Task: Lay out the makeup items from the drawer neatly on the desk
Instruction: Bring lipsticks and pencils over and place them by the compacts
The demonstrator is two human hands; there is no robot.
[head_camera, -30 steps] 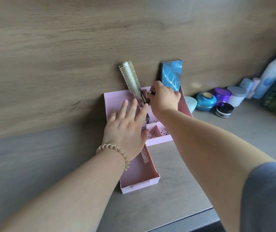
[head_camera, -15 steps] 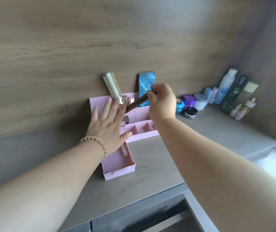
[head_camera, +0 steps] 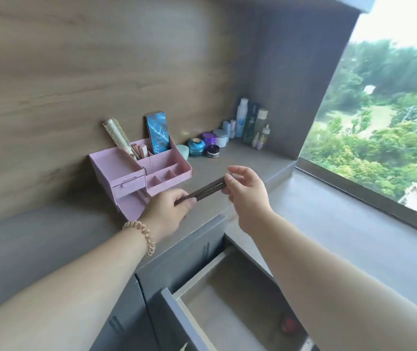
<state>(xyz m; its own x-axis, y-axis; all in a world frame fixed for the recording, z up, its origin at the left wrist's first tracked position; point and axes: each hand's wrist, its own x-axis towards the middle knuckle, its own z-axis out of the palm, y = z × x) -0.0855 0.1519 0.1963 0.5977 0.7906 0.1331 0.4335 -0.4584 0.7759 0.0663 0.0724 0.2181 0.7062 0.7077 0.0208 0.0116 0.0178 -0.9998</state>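
A slim dark brown makeup pencil (head_camera: 205,188) is held in the air above the grey desk (head_camera: 258,160), in front of the pink organizer (head_camera: 116,171). My left hand (head_camera: 168,212) pinches its lower left end. My right hand (head_camera: 246,190) pinches its upper right end. The organizer holds a round hairbrush (head_camera: 117,136), a blue patterned palette (head_camera: 158,134) and several pinkish sticks (head_camera: 141,150). Its small lower drawer (head_camera: 132,206) is pulled out, partly hidden by my left hand. Below the desk an open grey drawer (head_camera: 227,300) shows a small red item (head_camera: 289,325).
Jars (head_camera: 196,146) and bottles (head_camera: 250,125) line the desk's back right corner against the wooden wall. A window ledge (head_camera: 354,216) and a window run along the right. Grey cabinet fronts (head_camera: 184,257) sit under the desk edge.
My right hand drew the pencil out of the organizer and toward me. My left hand left the organizer and took the pencil's other end. The view swung right and down, showing the open desk drawer.
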